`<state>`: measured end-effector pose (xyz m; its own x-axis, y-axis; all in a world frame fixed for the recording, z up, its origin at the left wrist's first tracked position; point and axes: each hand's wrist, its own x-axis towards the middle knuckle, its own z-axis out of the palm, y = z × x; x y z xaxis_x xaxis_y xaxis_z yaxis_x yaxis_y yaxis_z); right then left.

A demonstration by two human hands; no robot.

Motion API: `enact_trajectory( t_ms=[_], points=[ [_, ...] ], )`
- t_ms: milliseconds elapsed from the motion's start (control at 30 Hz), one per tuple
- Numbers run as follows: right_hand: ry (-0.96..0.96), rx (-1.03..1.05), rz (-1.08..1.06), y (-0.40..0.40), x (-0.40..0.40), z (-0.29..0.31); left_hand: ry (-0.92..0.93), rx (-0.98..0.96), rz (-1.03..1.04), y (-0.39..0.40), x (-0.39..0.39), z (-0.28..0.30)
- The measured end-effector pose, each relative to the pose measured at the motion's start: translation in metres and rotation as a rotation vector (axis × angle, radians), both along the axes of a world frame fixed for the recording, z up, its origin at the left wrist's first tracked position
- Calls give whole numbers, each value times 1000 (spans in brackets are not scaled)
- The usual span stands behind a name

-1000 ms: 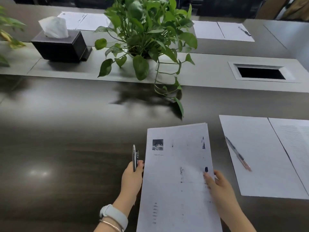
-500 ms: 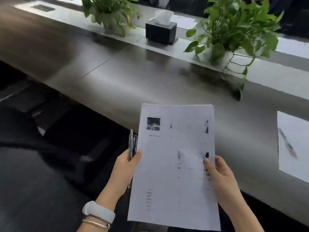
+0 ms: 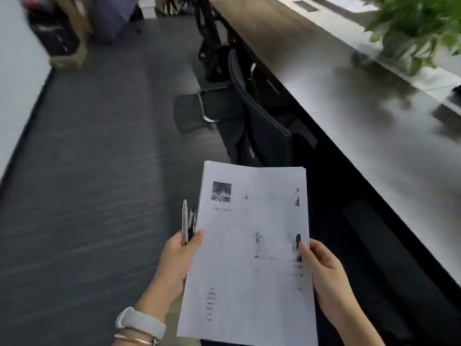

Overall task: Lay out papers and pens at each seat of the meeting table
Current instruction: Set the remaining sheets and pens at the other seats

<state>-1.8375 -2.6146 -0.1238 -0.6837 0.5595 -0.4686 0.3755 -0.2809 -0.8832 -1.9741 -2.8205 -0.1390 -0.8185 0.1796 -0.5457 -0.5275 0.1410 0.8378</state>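
left hand [image 3: 177, 260]: my thumb pins papers [image 3: 252, 253] and pens [image 3: 187, 224]
right hand [image 3: 323, 273]: pinching papers' right edge
papers: in air, beside table [image 3: 361, 101]
chair [image 3: 262, 121]: tucked at table

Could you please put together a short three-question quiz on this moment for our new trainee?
1. True or false: the stack of papers is lying flat on the meeting table.
2. Which hand holds the pens alongside the papers? A) the left hand B) the right hand C) neither
3. Fill in: the black chair stands pushed in against the near edge of the ______.

Key
1. False: both hands hold it up in the air, beside the table.
2. A: the left hand grips the pens and the stack's left edge; the right hand pinches the right edge.
3. Meeting table.
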Motion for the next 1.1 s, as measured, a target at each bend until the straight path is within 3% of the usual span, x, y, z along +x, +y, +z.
enact_trajectory(
  t_ms=[300, 467, 767, 1100],
  points=[
    [-33, -23, 144, -127, -249, -19, 60, -45, 155, -146, -213, 0],
    [-29, -1, 126, -150, -355, -7, 49, -63, 155, -172, -320, 14],
    [2, 35, -7, -90, -535, -17, 2, 50, 93, -97, -517, 3],
    [71, -30, -254, 52, -736, 0, 20, 99, -146, 73, -768, 25]
  ],
)
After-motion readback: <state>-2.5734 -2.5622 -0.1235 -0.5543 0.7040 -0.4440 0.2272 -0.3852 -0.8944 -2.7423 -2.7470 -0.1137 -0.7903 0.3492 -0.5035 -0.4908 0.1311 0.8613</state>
